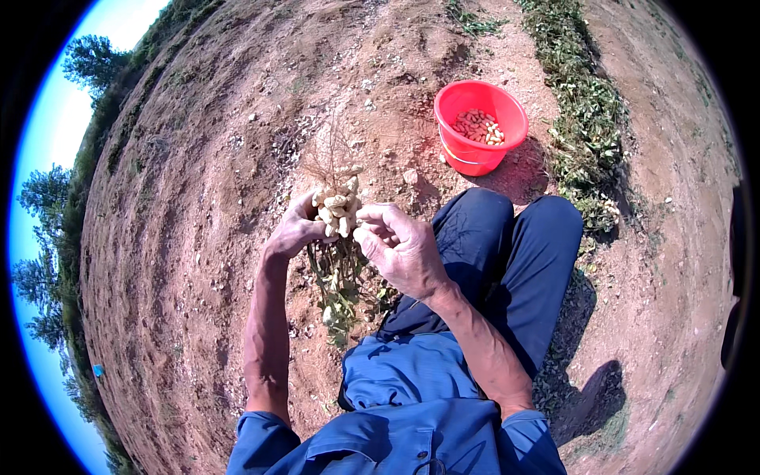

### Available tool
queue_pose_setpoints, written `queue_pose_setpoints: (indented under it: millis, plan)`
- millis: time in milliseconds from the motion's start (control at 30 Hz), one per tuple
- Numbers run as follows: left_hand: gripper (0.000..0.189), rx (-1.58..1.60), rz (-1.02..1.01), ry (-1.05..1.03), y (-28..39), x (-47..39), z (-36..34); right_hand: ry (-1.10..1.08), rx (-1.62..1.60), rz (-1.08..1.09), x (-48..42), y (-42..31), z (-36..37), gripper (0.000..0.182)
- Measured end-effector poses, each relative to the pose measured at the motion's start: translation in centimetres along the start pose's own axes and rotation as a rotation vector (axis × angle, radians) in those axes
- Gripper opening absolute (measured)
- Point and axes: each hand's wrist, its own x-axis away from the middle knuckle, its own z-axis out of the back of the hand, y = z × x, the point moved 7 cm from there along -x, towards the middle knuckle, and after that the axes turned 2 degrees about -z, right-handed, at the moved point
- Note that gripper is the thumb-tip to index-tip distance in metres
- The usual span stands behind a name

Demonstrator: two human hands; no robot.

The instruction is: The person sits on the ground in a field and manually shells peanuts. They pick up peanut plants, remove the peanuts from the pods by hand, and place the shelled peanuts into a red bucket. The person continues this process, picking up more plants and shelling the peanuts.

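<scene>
My left hand (295, 227) grips a pulled peanut plant just below its pods. A cluster of pale peanut pods (335, 206) sits above that hand, with thin bare roots (330, 155) sticking up past it. Leafy stems (339, 291) hang down below, wilted and green. Close against the right side of the cluster is my right hand (404, 249), its thumb and fingers curled toward the pods. Whether a pod is pinched between those fingertips is hidden.
A red plastic bucket (475, 160) with loose peanut pods (478, 126) in its bottom stands beyond my knees (475, 219). A row of heaped peanut plants (585, 119) runs along the right. Dry, stony soil (196, 237) stretches left toward trees (95, 62).
</scene>
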Motion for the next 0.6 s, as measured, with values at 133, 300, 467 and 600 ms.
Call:
queue_pose_setpoints:
  millis: [133, 300, 467, 600]
  plan:
    - [0.066, 0.199, -0.062, -0.143, 1.9, 0.5, -2.2, 0.196, -0.229, -0.134, -2.0, 4.3, 3.8, 0.028]
    - [0.058, 0.254, -0.014, -0.147, -1.7, -0.1, 0.4, 0.120, -0.267, -0.086, -4.4, 7.2, 3.3, 0.051]
    - [0.047, 0.388, 0.039, 0.010, -1.7, -0.1, 1.3, 0.012, -0.518, -0.287, -3.6, 9.3, 0.3, 0.043]
    - [0.079, 0.305, -0.047, 0.063, -1.6, -0.6, 2.0, -0.087, -0.474, -0.213, -3.0, 9.6, -0.4, 0.040]
